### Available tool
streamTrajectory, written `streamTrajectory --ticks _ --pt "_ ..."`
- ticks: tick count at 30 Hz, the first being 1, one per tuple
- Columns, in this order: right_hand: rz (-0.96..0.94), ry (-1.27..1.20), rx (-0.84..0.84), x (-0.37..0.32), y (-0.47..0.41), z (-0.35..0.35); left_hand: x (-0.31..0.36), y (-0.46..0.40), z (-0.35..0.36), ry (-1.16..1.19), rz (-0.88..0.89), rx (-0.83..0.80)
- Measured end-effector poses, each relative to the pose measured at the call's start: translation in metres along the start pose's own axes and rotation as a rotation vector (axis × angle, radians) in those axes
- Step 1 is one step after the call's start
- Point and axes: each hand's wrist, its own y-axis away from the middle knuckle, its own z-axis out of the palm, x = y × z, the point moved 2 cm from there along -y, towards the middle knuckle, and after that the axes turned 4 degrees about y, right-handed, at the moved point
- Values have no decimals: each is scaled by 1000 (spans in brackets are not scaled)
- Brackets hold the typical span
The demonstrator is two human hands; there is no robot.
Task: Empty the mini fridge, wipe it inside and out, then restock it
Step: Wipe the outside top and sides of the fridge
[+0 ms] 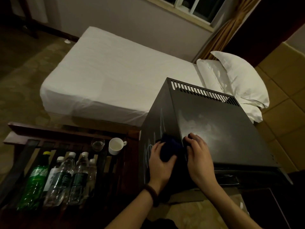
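Spreading across the upper left, well apart from the work: a white bed (pixel 105 76) with pillows (pixel 236 83) stacked at its head. Standing black and boxy at centre right, just below and ahead of the hands: the mini fridge (pixel 219 129), with its vented edge pointing away toward the pillows, its long top face running away from the viewer, and its left side wall dropping toward the floor. Sitting to the left of the fridge, just beside it: a dark slatted wooden rack (pixel 19 162), carrying a green bottle (pixel 35 180), several clear water bottles (pixel 66 177), a white cup (pixel 116 145) and a small glass (pixel 98 143), so emptying looks already done, and wiping of the outside looks like the step in hand. Pressing against the upper part of the left side wall: a dark blue cloth (pixel 168 147), bunched. Gripping that cloth with curled fingers: the left hand (pixel 160 164), wearing a dark band at the wrist. Resting on the top face at the near left corner with fingers bent and holding nothing: the right hand (pixel 198 156), seemingly steadying the box. Lying directly under the cloth and stretching downward and away: pale streaks on the side wall, so the left hand being the nearer one for finishing that face, with strokes likely running along the wall's length. Showing on the top face just beyond the right hand: a whitish smear.
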Motion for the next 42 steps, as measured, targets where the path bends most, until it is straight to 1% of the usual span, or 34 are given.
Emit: streamTrajectory --ticks 2,3,7,9,11,14,15,20,23,29,34,40,42 --pt "-9 19 -2 -1 1 0 -4 -9 0 34 -145 20" --pt "-12 24 -10 -1 1 0 -1 -6 2 40 -156 29" --pt "-31 33 -61 2 2 -1 25 28 16 40 45 132" --pt "-46 12 -64 3 3 -2 27 34 20 48 86 150" --pt "-57 0 -73 1 3 -3 22 31 17 58 53 171" --pt "-89 59 -105 -1 5 -4 13 31 12 104 -90 189" --pt "-98 90 -119 -2 5 -4 10 34 13 90 -110 205" --pt "-129 158 -156 -3 7 -1 6 44 18 40 -78 282" --pt "-144 167 -157 -2 7 0 6 42 19 8 -52 301" --pt "-163 193 -155 -2 7 -1 4 41 24 30 -60 329" --pt "-157 196 -159 -2 7 -1 3 38 23 27 -61 310" --pt "-141 182 -145 -1 6 -2 1 35 18 63 -98 224" --pt "-121 150 -128 0 6 -2 0 35 13 67 -93 172"
